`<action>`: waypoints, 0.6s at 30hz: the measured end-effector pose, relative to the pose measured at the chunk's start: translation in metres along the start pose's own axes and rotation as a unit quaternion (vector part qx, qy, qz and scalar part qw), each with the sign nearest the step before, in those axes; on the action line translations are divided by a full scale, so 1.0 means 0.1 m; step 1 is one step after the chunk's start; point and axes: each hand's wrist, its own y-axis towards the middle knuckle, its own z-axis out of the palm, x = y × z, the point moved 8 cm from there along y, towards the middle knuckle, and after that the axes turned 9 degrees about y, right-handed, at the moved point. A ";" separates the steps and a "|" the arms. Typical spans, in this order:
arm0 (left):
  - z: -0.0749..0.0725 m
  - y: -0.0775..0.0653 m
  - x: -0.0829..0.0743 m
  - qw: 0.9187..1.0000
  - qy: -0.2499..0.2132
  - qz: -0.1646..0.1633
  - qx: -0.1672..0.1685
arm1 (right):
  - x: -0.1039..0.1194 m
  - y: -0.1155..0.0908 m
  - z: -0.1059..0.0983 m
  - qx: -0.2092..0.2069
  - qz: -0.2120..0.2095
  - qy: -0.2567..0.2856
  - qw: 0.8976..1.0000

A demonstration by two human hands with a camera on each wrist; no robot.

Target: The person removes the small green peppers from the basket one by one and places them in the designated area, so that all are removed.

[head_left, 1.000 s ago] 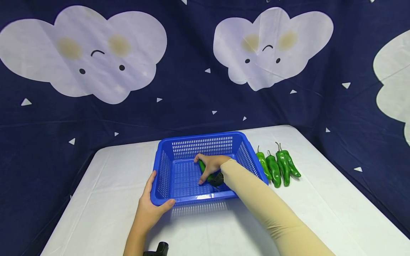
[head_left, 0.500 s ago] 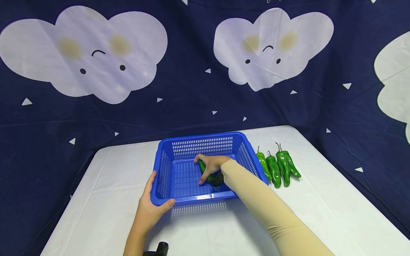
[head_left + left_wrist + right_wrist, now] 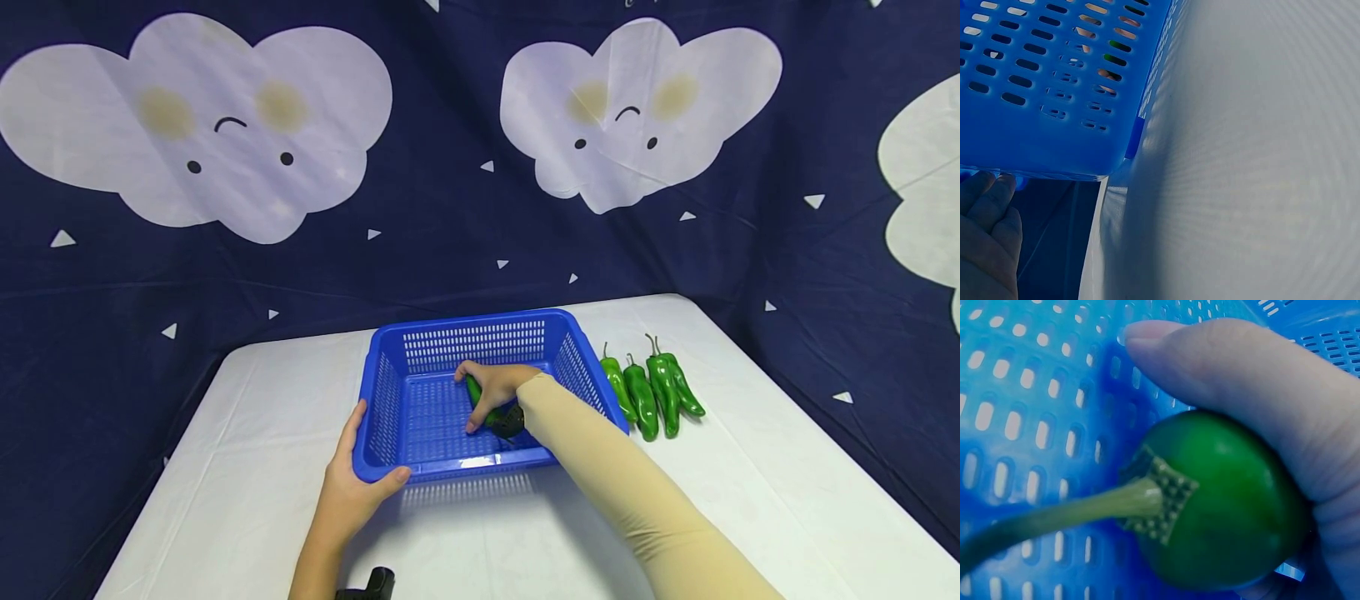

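Inside the blue plastic basket (image 3: 431, 421), my right hand (image 3: 498, 387) grips a green chili pepper (image 3: 1229, 506). Its stem and cap face the right wrist camera, and the thumb lies along its side. Much of the pepper is hidden under the hand in the head view. My left hand (image 3: 352, 492) holds the basket's near left corner, thumb on the front rim and fingers along the left side. In the left wrist view, the fingers (image 3: 991, 200) reach the basket's rim.
Several green peppers (image 3: 660, 392) lie side by side on the white tabletop (image 3: 750, 492), just right of the basket. A dark blue cloth with clouds (image 3: 435, 208) hangs behind the table. A black object (image 3: 375, 583) shows near the left wrist.
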 end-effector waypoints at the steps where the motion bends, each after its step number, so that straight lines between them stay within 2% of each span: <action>1: 0.00 0.00 0.00 1.000 0.000 0.001 0.000 | 0.00 0.00 0.00 0.000 0.000 -0.001 1.000; 18: -0.01 -0.01 -0.02 1.000 -0.001 0.002 0.000 | 0.02 -0.02 0.00 -0.005 0.005 -0.009 1.000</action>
